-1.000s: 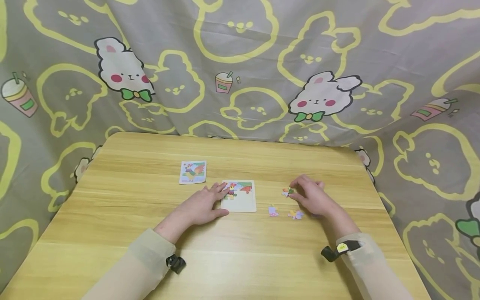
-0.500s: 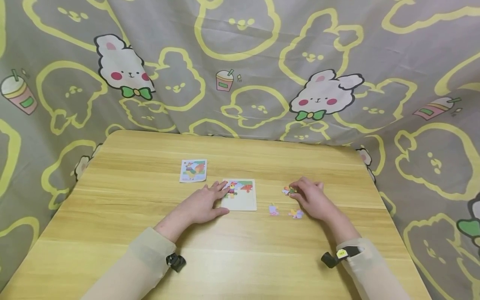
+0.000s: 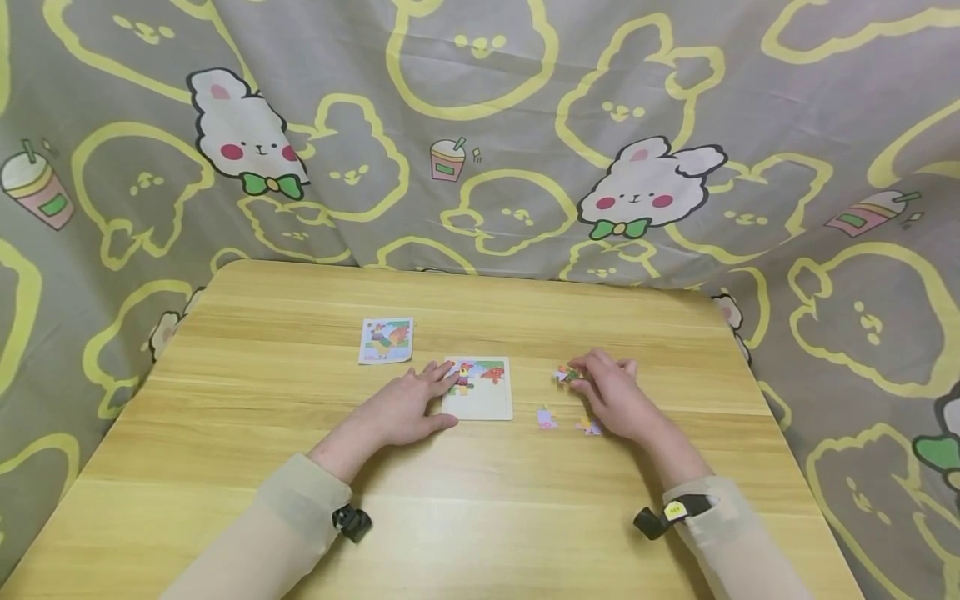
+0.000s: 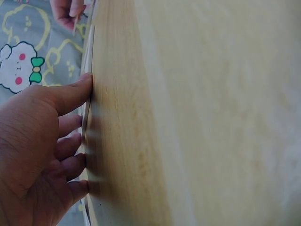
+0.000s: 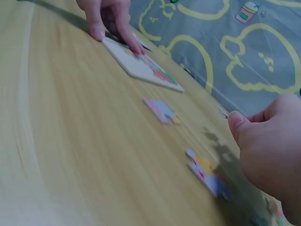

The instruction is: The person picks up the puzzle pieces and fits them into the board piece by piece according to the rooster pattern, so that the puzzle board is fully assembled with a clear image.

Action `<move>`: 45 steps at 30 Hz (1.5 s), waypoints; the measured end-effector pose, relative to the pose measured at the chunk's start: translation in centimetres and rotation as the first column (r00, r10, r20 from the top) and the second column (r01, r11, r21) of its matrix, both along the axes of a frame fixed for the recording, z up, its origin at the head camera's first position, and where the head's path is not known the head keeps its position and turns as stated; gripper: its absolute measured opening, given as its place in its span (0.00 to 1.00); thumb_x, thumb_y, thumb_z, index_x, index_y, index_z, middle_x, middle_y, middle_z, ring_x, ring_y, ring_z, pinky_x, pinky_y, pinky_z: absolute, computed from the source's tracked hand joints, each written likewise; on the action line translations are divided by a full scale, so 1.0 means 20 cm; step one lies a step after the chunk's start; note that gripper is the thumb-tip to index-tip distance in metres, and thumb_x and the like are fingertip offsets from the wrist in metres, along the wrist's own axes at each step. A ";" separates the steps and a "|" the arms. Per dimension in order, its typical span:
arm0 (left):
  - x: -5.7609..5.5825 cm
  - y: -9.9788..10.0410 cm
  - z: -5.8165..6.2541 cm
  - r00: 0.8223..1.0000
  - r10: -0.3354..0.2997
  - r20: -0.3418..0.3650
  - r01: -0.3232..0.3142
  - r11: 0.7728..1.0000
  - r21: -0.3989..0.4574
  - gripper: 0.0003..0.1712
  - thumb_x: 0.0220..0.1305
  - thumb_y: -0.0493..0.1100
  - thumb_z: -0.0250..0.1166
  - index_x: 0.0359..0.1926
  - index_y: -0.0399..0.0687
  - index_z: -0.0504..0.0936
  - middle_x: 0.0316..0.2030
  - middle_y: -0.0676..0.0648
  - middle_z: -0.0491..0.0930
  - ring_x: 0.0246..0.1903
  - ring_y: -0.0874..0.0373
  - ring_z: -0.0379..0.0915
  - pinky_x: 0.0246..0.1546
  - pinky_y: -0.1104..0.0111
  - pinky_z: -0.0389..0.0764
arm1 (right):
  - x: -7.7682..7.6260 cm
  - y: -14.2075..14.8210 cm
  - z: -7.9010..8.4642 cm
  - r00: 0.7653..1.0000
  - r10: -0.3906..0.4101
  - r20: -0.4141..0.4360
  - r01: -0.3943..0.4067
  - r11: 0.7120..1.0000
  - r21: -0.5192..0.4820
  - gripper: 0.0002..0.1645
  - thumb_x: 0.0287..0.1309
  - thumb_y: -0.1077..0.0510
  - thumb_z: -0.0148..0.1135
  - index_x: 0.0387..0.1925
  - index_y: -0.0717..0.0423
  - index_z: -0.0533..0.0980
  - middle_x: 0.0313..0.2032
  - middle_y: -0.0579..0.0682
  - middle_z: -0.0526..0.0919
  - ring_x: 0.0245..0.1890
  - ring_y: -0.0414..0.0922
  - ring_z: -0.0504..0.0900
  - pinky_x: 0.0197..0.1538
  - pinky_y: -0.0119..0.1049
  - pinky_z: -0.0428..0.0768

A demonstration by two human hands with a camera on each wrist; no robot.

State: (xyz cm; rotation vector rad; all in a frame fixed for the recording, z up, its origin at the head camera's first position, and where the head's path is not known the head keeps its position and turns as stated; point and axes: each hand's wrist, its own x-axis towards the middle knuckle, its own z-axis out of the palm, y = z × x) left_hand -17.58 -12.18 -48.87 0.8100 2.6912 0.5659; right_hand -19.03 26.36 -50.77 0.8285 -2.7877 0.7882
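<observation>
My left hand (image 3: 397, 408) rests with spread fingers at the left side of a square puzzle board (image 3: 483, 407); the thumb touches its lower left corner. Joined pieces with a rooster's head and red and green parts fill the board's upper area, partly covered by the fingers. Right of the board, my right hand (image 3: 618, 396) pinches a multicoloured puzzle piece (image 3: 564, 376) between thumb and fingers. In the right wrist view the piece is mostly hidden, and its shadow falls on the table below. Two loose pieces, one lilac (image 5: 160, 110) and one yellow and purple (image 5: 207, 174), lie nearby.
A paper picture card (image 3: 387, 340) of a rooster lies behind the left hand on the wooden table (image 3: 465, 517). Another piece (image 5: 275, 210) shows beneath the right hand in the right wrist view. A grey patterned curtain (image 3: 480, 125) hangs around the table's back and sides.
My right hand has moved slightly left toward the board with the puzzle piece, now partly over the yellow and purple piece in the head view. The left hand stays in place.
</observation>
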 end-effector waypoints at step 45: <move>0.01 0.00 0.01 1.000 0.009 0.004 -0.009 1.000 -0.010 0.44 0.74 0.61 0.66 0.80 0.46 0.65 0.81 0.44 0.54 0.79 0.39 0.51 0.75 0.40 0.58 | 0.00 -0.54 -0.01 0.998 0.050 0.026 -0.051 0.998 0.040 0.21 0.71 0.48 0.69 0.57 0.57 0.80 0.43 0.45 0.80 0.43 0.45 0.82 0.62 0.57 0.58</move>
